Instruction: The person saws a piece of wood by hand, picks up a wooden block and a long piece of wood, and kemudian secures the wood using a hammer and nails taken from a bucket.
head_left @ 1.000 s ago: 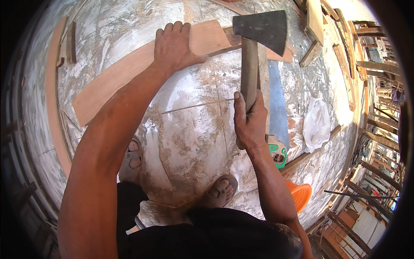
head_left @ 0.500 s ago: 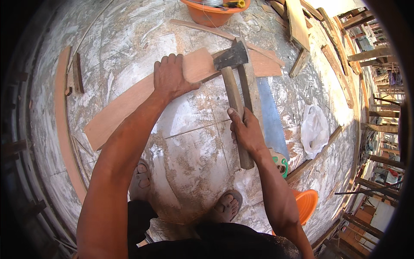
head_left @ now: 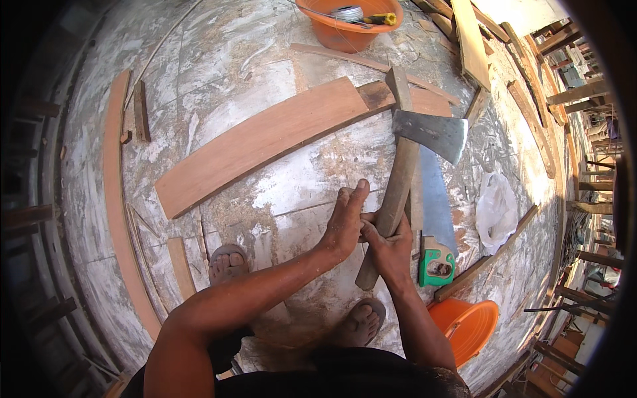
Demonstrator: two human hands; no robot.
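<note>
My right hand [head_left: 388, 245] grips the wooden handle [head_left: 398, 186] of an axe, whose dark metal head [head_left: 428, 129] is turned right. My left hand [head_left: 344, 225] is beside it, its lower digits touching my right hand's fingers and one pointing upward; what they hold, if anything, is hidden. Beyond them a pale reddish plank [head_left: 259, 139] lies on a short darker wood piece [head_left: 377, 94]. A narrow timber [head_left: 398, 86] runs lengthwise under the axe, beside a handsaw [head_left: 435, 192] with a green handle [head_left: 428, 268].
An orange tub [head_left: 332, 40] with wire and a yellow-handled tool stands at the top. An orange bucket [head_left: 464, 335] is by my right forearm, near a plastic bag [head_left: 496, 205]. Loose planks [head_left: 117, 199] lie left; stacked wood [head_left: 471, 46] sits upper right on the stained floor [head_left: 292, 179].
My left hand has left the pale plank and moved down-right to my right hand. The axe, still in my right hand, has come lower, its head now below the plank's far end.
</note>
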